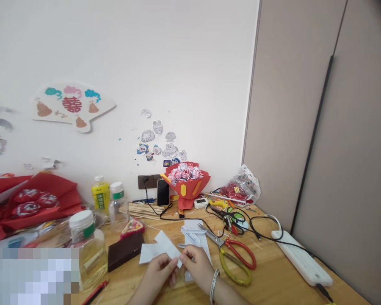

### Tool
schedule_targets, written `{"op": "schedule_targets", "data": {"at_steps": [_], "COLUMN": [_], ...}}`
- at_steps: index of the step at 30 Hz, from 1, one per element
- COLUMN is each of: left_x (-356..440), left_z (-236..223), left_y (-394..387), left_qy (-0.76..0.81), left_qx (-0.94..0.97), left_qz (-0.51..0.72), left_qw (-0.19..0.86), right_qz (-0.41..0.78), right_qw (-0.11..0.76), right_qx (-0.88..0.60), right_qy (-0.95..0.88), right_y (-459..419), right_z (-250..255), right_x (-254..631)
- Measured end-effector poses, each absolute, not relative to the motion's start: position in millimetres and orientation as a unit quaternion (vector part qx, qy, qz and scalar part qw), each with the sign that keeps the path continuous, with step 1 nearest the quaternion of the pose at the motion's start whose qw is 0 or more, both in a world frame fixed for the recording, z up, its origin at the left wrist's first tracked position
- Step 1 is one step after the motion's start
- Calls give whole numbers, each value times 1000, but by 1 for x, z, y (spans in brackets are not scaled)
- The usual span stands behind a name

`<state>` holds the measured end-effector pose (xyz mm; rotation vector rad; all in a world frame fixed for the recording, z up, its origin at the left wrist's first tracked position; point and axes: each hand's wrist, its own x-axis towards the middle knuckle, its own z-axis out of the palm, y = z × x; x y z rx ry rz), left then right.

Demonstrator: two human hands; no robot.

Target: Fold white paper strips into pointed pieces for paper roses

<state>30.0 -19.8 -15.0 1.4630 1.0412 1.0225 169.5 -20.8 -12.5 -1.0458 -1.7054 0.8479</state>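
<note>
I'm pinching a small white paper piece (179, 262) between the fingers of my left hand (161, 269) and right hand (196, 262) at the counter's (273, 273) near side, apparently steadying it from both sides, while scissors (221, 243) are lying to the right, presumably for easy reach

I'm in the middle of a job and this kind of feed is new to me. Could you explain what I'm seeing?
There is no machine here, just one person's bare hands. The single picture comes from a camera worn on that person's head, looking forward and down. The left hand and right hand meet at a piece of white paper, pinched at its edge. Beneath is a wooden table. Right of the hands lie large scissors; to the left are a dark brown box and a red pen. Farther back stand a phone and a red-wrapped bouquet.
</note>
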Motion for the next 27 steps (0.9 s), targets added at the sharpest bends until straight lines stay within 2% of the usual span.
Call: {"op": "schedule_targets", "data": {"at_steps": [6, 20, 27], "left_x": [27, 25, 30], "left_z": [-16, -11, -17], "left_y": [-15, -18, -17], "left_qy": [440, 449, 403], "left_qx": [614, 637, 608], "left_qz": [432, 439, 426], "left_qw": [493, 448, 534], "right_qz": [385, 360, 329], "right_qw": [459, 481, 496], "right_qx": [-421, -409, -414], "right_qy": [-681, -687, -689], "right_y": [-19, -26, -27], "right_z": [-14, -4, -6], "right_x": [171, 171, 169]}}
